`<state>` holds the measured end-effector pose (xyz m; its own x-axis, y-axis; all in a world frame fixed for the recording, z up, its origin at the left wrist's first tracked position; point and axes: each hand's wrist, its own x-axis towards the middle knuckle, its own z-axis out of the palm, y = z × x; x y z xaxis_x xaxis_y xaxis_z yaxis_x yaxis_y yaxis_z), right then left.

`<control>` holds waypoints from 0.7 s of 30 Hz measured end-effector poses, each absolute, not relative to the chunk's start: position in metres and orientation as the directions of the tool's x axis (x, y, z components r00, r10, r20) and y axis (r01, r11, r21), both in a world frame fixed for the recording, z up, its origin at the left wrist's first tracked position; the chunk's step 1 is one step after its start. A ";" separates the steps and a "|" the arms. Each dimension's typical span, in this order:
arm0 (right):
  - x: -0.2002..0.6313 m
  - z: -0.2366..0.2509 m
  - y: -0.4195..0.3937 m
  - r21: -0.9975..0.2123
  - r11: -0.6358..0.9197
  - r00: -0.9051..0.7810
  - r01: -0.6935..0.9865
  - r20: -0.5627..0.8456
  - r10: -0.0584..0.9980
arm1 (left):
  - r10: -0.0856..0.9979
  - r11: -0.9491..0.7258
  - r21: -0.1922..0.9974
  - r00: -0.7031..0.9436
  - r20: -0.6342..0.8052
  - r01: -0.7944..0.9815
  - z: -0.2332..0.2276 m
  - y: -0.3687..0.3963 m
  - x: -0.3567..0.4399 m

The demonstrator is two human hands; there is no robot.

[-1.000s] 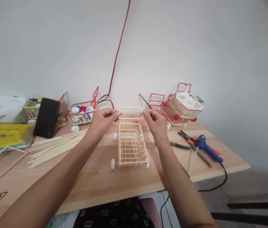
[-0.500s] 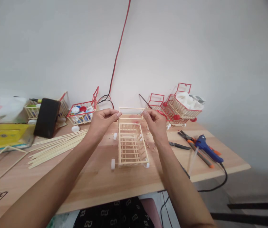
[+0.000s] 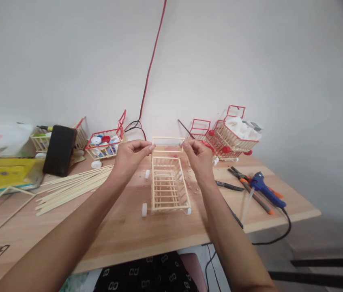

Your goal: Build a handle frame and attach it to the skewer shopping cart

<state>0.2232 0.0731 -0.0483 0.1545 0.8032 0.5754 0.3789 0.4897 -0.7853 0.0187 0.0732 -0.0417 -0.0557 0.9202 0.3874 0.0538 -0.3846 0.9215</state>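
A plain white wall fills the upper half of the view, evenly lit and without hard shadows. A red and black cable runs down it to the light wooden table, which stands against the wall. Beyond the table's right edge lies a grey floor, crossed by dark bars low down.

Left hand and right hand pinching opposite ends of the handle frame atop a small stick-built cart, mid-table. Loose bamboo sticks toward the left edge. Blue glue gun and pliers near the right corner.
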 end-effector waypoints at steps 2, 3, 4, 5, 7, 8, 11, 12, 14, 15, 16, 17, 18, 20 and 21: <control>0.223 -0.048 0.072 -0.785 0.490 0.156 0.379 0.576 0.802 | 0.920 -0.386 0.922 -0.049 0.388 0.041 -0.042 0.073 0.019; 0.223 -0.048 0.072 -0.785 0.494 0.156 0.374 0.578 0.801 | 0.922 -0.384 0.923 -0.046 0.385 0.031 -0.043 0.073 0.018; 0.223 -0.048 0.071 -0.784 0.500 0.156 0.367 0.582 0.798 | 0.924 -0.380 0.925 -0.042 0.381 0.021 -0.043 0.073 0.018; 0.223 -0.047 0.071 -0.784 0.507 0.156 0.358 0.585 0.796 | 0.925 -0.377 0.926 -0.034 0.378 0.013 -0.044 0.073 0.018; 0.223 -0.048 0.071 -0.784 0.518 0.155 0.342 0.591 0.792 | 0.925 -0.379 0.925 -0.011 0.379 0.014 -0.045 0.073 0.016; 0.223 -0.048 0.071 -0.783 0.522 0.155 0.338 0.593 0.790 | 0.923 -0.385 0.923 0.003 0.385 0.024 -0.045 0.073 0.016; 0.224 -0.049 0.073 -0.782 0.522 0.152 0.342 0.594 0.790 | 0.910 -0.414 0.907 0.027 0.414 0.080 -0.044 0.074 0.014; 0.224 -0.049 0.073 -0.781 0.519 0.153 0.346 0.593 0.791 | 0.903 -0.429 0.897 0.030 0.428 0.104 -0.043 0.073 0.014; 0.224 -0.050 0.075 -0.781 0.513 0.158 0.355 0.591 0.791 | 0.886 -0.462 0.874 0.036 0.462 0.152 -0.042 0.073 0.014; 0.224 -0.051 0.075 -0.782 0.511 0.160 0.357 0.590 0.791 | 0.877 -0.478 0.861 0.036 0.480 0.174 -0.041 0.074 0.014; 0.224 -0.051 0.076 -0.782 0.510 0.160 0.358 0.590 0.791 | 0.867 -0.494 0.848 0.034 0.497 0.191 -0.041 0.074 0.015; 0.224 -0.051 0.076 -0.781 0.511 0.160 0.359 0.591 0.791 | 0.858 -0.507 0.837 0.032 0.512 0.204 -0.041 0.074 0.015; 0.225 -0.051 0.076 -0.780 0.512 0.158 0.358 0.592 0.790 | 0.850 -0.519 0.828 0.030 0.525 0.212 -0.041 0.074 0.015; 0.224 -0.052 0.075 -0.779 0.516 0.158 0.356 0.594 0.789 | 0.845 -0.528 0.822 0.029 0.535 0.216 -0.041 0.074 0.016; 0.224 -0.052 0.075 -0.779 0.517 0.160 0.355 0.596 0.787 | 0.849 -0.522 0.827 0.028 0.528 0.209 -0.041 0.074 0.016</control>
<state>0.2244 0.0751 -0.0515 0.1605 0.7870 0.5957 0.3547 0.5172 -0.7789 0.0161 0.0736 -0.0415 0.0281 0.8486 0.5283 0.2094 -0.5218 0.8270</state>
